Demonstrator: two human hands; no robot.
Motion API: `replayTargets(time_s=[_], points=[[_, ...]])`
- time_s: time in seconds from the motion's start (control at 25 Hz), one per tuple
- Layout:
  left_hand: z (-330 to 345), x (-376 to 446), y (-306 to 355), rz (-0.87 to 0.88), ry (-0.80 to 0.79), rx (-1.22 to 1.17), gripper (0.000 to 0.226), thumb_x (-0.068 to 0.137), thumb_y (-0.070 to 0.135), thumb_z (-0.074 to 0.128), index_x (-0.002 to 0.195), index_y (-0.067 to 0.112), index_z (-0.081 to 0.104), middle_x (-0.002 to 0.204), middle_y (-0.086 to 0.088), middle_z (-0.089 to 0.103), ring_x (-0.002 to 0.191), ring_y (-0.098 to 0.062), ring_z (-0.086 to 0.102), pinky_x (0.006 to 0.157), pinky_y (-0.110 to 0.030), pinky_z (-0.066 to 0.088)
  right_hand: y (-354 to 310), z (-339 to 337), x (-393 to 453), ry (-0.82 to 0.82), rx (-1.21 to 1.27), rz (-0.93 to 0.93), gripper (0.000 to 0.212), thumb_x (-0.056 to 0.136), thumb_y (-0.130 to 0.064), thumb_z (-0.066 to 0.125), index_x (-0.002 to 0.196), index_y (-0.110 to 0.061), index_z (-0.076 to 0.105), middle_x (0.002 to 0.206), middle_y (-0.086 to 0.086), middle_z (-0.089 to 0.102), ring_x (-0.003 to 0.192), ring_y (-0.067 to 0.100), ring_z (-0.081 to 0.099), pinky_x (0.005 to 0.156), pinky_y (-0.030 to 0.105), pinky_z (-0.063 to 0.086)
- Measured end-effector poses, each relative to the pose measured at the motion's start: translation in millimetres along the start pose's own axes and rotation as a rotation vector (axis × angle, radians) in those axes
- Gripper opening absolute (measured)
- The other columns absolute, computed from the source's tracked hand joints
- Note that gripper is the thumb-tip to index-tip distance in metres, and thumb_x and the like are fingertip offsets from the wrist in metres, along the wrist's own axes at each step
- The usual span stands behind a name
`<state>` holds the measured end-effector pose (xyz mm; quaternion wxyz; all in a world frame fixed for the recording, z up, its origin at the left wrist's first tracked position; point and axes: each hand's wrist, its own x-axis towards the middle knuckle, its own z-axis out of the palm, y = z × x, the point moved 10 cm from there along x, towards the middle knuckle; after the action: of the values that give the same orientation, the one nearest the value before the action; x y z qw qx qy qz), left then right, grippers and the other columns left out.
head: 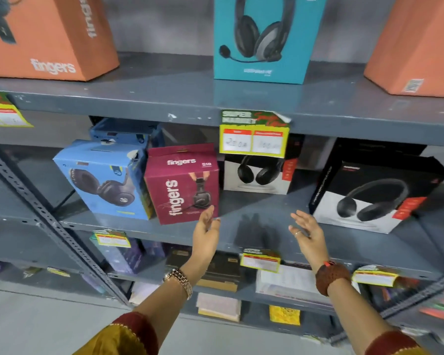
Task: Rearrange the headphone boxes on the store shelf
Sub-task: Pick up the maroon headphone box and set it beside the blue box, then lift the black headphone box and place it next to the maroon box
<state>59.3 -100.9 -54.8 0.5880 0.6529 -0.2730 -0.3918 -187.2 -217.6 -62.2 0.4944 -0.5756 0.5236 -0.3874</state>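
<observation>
On the middle grey shelf [254,208] stand a light blue headphone box [103,178], a maroon "fingers" box [182,183], a white-and-black box [256,175] set further back, and a black-and-white box [377,193] at the right. My left hand [207,233] is open, fingertips at the maroon box's lower right corner. My right hand [306,231] is open too, held over the bare gap between the maroon box and the black-and-white box. Neither hand holds anything.
The top shelf carries an orange box [44,34] at left, a teal headset box [264,37] in the middle and another orange box [418,47] at right. Yellow price tags [253,139] hang from shelf edges. Lower shelves hold several small boxes. A slotted upright [44,213] stands left.
</observation>
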Motion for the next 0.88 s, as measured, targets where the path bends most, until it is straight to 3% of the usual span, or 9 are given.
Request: replayTargets(time_s=[0.08, 0.24, 0.32, 0.4, 0.48, 0.6, 0.72, 0.8, 0.88], points=[[47.7, -5.4, 4.0, 0.008, -0.036, -0.009, 0.044, 0.096, 0.008, 0.040, 0.139, 0.009, 0.037, 0.149, -0.004, 0.040, 0.137, -0.018, 0.038, 0.117, -0.032, 0.025, 14.8, -53.1, 4.0, 0.048, -0.024, 0.017, 0.042, 0.088, 0.005, 0.057, 0.129, 0.000, 0.049, 0.134, 0.015, 0.057, 0.130, 0.027, 0.049, 0.107, 0.035, 0.040], [140.6, -18.2, 2.7, 0.048, -0.049, -0.026, 0.042, 0.095, 0.004, 0.042, 0.136, 0.004, 0.041, 0.146, -0.008, 0.043, 0.135, -0.020, 0.040, 0.116, -0.034, 0.028, 45.4, -163.3, 25.9, 0.161, -0.040, 0.082, 0.038, 0.087, 0.007, 0.056, 0.124, 0.002, 0.052, 0.124, 0.014, 0.060, 0.117, 0.029, 0.054, 0.094, 0.024, 0.046], [184.7, -19.4, 0.7, 0.063, -0.063, -0.010, 0.042, 0.094, 0.005, 0.043, 0.136, 0.005, 0.041, 0.145, -0.006, 0.044, 0.134, -0.019, 0.041, 0.115, -0.033, 0.029, 62.2, -215.4, 41.0, 0.232, -0.040, 0.157, 0.034, 0.086, 0.004, 0.055, 0.120, 0.002, 0.053, 0.116, 0.014, 0.059, 0.106, 0.024, 0.054, 0.099, 0.029, 0.043], [219.1, -17.1, 5.1, 0.080, -0.058, 0.002, 0.042, 0.094, 0.005, 0.043, 0.136, 0.006, 0.041, 0.145, -0.006, 0.044, 0.135, -0.020, 0.040, 0.115, -0.032, 0.028, 62.1, -254.2, 56.7, 0.250, -0.082, 0.188, 0.032, 0.086, -0.002, 0.055, 0.118, 0.001, 0.055, 0.106, 0.011, 0.059, 0.111, 0.029, 0.057, 0.093, 0.026, 0.038], [243.8, -12.5, 17.2, 0.110, -0.068, 0.026, 0.045, 0.093, 0.003, 0.044, 0.138, 0.006, 0.039, 0.147, -0.006, 0.042, 0.136, -0.019, 0.039, 0.113, -0.027, 0.028, 50.1, -275.7, 70.9, 0.234, -0.075, 0.197, 0.041, 0.088, -0.009, 0.057, 0.128, -0.002, 0.050, 0.113, 0.010, 0.057, 0.125, 0.030, 0.051, 0.100, 0.029, 0.036], [275.4, -0.3, 36.4, 0.147, -0.085, 0.082, 0.053, 0.090, 0.000, 0.048, 0.140, 0.010, 0.035, 0.149, -0.005, 0.039, 0.136, -0.021, 0.039, 0.112, -0.028, 0.029, 27.4, -295.2, 92.9, 0.178, -0.050, 0.170, 0.061, 0.090, -0.019, 0.059, 0.144, -0.005, 0.035, 0.147, 0.009, 0.042, 0.137, 0.023, 0.039, 0.110, 0.028, 0.030], [291.6, 7.8, 48.2, 0.127, -0.102, 0.104, 0.060, 0.088, -0.001, 0.052, 0.142, 0.014, 0.030, 0.147, -0.002, 0.040, 0.131, -0.017, 0.042, 0.109, -0.027, 0.032, 7.7, -289.2, 104.0, 0.100, -0.055, 0.141, 0.056, 0.090, -0.023, 0.059, 0.140, -0.009, 0.040, 0.135, 0.001, 0.051, 0.123, 0.019, 0.050, 0.099, 0.027, 0.038], [303.2, 6.5, 52.8, 0.117, -0.133, 0.114, 0.064, 0.087, -0.004, 0.053, 0.143, 0.013, 0.028, 0.146, -0.003, 0.042, 0.130, -0.016, 0.042, 0.105, -0.023, 0.032, 2.0, -281.5, 106.8, 0.056, -0.032, 0.127, 0.043, 0.088, -0.024, 0.060, 0.128, -0.010, 0.050, 0.127, 0.008, 0.061, 0.107, 0.021, 0.060, 0.087, 0.027, 0.045], [307.4, 3.6, 52.5, 0.101, -0.130, 0.092, 0.067, 0.084, -0.009, 0.054, 0.142, 0.012, 0.029, 0.145, -0.005, 0.043, 0.131, -0.018, 0.043, 0.104, -0.025, 0.033, -2.2, -277.2, 103.5, 0.043, -0.016, 0.119, 0.037, 0.089, -0.025, 0.059, 0.123, -0.011, 0.053, 0.123, 0.011, 0.064, 0.108, 0.024, 0.062, 0.088, 0.029, 0.047]])
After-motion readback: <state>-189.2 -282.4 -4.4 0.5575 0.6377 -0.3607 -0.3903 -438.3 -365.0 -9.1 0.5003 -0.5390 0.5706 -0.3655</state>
